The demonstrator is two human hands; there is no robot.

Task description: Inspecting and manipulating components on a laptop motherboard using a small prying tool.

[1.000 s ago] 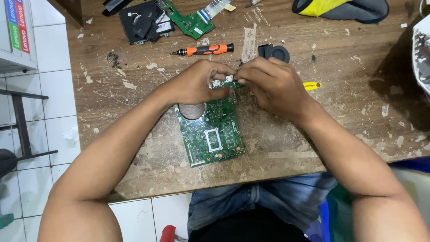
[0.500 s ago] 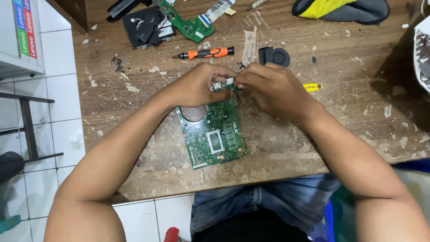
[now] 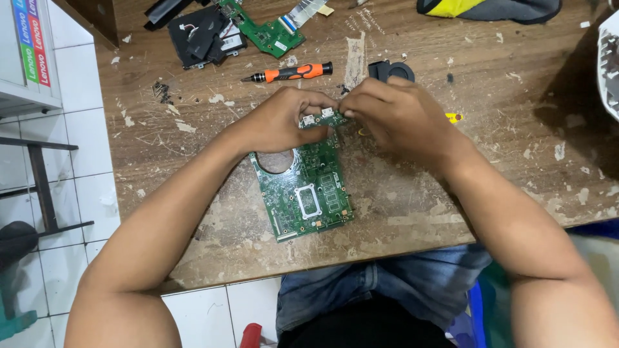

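A green laptop motherboard (image 3: 309, 193) lies flat on the worn wooden table (image 3: 490, 161), a round cut-out at its left side. My left hand (image 3: 280, 119) rests on the board's far left corner, fingers curled over the edge beside the metal ports. My right hand (image 3: 393, 113) meets it at the board's far edge, fingertips pinched at something small there that the fingers hide. An orange and black screwdriver (image 3: 293, 72) lies just beyond both hands.
A black fan housing (image 3: 203, 35) and a smaller green board (image 3: 264, 29) sit at the far left. A round black part (image 3: 390, 69) lies behind my right hand. A yellow and grey item (image 3: 490, 8) is at the far edge. White tiled floor is to the left.
Both hands stay at the board's far edge with only slight finger shifts. The view has drifted a little; the board has not moved.
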